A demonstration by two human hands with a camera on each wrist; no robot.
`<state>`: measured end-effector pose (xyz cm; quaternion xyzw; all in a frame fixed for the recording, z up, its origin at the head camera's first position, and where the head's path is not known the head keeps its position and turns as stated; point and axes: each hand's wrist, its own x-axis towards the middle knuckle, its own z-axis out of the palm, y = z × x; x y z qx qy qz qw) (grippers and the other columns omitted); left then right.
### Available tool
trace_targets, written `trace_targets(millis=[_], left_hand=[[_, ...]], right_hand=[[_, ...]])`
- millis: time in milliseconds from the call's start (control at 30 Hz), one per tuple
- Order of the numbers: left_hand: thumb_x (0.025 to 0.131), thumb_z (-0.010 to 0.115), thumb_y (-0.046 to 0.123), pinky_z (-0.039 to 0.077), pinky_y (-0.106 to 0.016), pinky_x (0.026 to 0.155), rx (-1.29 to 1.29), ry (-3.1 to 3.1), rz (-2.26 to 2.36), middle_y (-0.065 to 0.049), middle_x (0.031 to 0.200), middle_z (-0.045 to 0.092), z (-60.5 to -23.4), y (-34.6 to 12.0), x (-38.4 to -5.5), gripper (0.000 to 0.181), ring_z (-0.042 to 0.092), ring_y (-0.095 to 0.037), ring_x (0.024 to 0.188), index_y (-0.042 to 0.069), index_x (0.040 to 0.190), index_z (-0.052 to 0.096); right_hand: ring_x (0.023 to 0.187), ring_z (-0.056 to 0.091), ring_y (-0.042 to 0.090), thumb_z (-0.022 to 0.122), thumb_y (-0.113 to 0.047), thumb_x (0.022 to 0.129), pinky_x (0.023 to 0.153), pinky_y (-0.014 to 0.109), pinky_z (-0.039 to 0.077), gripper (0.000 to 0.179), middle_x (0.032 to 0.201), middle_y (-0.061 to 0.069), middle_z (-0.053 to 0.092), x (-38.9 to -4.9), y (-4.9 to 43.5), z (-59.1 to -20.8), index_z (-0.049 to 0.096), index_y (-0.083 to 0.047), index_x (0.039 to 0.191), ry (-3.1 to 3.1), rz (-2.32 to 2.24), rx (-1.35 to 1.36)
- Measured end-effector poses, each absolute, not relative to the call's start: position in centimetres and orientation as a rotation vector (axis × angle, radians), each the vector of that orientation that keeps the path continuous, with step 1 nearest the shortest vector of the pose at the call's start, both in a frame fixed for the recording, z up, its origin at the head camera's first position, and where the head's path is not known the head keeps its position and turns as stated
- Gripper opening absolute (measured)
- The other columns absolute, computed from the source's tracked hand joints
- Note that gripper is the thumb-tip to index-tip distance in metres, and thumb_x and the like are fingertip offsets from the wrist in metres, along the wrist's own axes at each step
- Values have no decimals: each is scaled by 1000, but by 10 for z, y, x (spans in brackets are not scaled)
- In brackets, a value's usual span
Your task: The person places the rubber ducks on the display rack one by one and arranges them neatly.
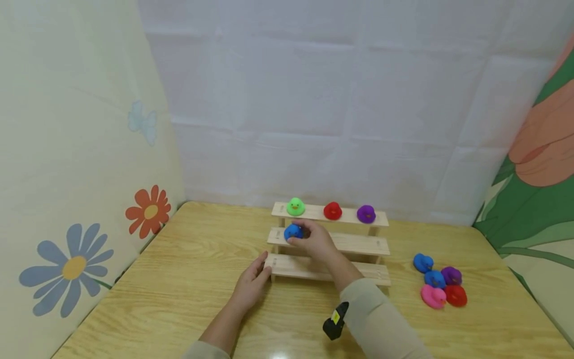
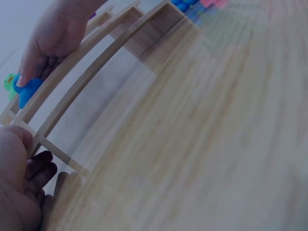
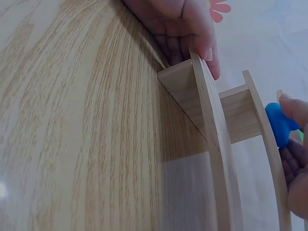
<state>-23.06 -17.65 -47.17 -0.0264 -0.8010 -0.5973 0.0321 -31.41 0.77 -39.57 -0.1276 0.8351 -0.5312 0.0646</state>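
Note:
A three-tier wooden display stand point(image 1: 358, 244) stands on the table. On the left end of its middle tier sits a blue rubber duck point(image 1: 293, 232), which my right hand point(image 1: 317, 243) pinches between thumb and fingers. My left hand point(image 1: 251, 286) holds the left end of the lowest tier, thumb on the board point(image 3: 211, 110) and the other fingers curled by the leg. Along the top tier sit a green duck point(image 1: 295, 206), a red duck point(image 1: 333, 211) and a purple duck point(image 1: 366, 214). The left wrist view shows the blue duck point(image 2: 29, 90) touching the middle board.
Right of the stand, several loose ducks lie grouped on the wooden table point(image 1: 188, 259): blue ones point(image 1: 423, 263), a purple one point(image 1: 451, 275), a pink one point(image 1: 433, 296) and a red one point(image 1: 456, 295). A white cloth point(image 1: 296, 99) hangs behind; flowered cloths flank both sides.

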Motion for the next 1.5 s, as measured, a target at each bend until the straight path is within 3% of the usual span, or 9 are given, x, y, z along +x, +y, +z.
trace_targets(millis=[933,1500], left_hand=[[103,48,18,33,-52,116,-47,-2480,-1817,-27,148,43,-472,-176,-231,55,42,-39,139,-3,151,31],[103,49,17,34,-51,116,-29,-2485,-1817,-27,147,44,-473,-176,-231,54,42,-39,138,-1,151,32]], right_hand=[[128,54,32,79,-18,83,112,47,42,54,137,11,60,-301,40,-399,61,-13,133,2523,-1744,-441],[129,53,32,79,-19,83,113,48,41,53,137,12,60,-291,83,-404,61,-15,132,2581,-1735,-275]])
